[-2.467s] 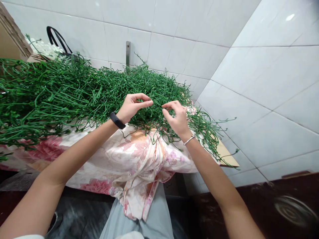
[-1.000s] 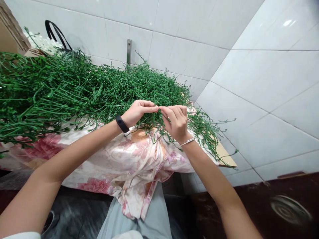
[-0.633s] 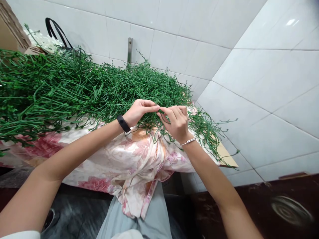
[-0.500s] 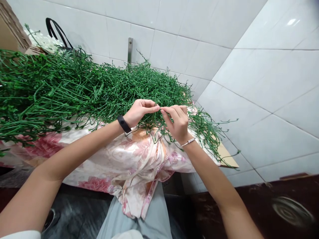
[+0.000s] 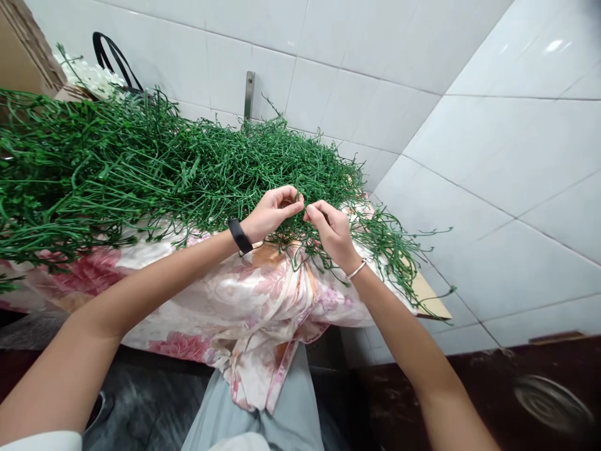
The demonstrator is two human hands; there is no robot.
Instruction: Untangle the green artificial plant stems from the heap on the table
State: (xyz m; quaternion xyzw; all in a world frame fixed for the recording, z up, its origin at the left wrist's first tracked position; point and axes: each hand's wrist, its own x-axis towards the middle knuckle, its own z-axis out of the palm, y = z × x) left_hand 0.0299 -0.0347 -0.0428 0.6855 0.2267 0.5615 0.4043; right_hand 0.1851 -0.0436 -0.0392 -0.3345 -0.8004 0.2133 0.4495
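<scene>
A big heap of thin green plastic stems (image 5: 141,163) lies across a table draped with a pink flowered cloth (image 5: 244,300). My left hand (image 5: 275,213), with a black band on its wrist, is closed in a pinch at the front edge of the heap. My right hand (image 5: 331,228), with a thin silver bracelet, is pinched too, fingertips almost touching the left ones. Both pinch a thin green stem between them; the piece itself is too fine to make out clearly.
White tiled walls rise behind and to the right of the table. A metal bracket (image 5: 248,94) is fixed to the back wall. White flowers (image 5: 87,75) and a black bag handle (image 5: 113,59) show at the back left, beside a cardboard box (image 5: 23,56). A cardboard sheet corner (image 5: 429,300) sticks out at right.
My hands, apart at first, came together over the heap's front edge and stay pinched fingertip to fingertip. The view has shifted slightly.
</scene>
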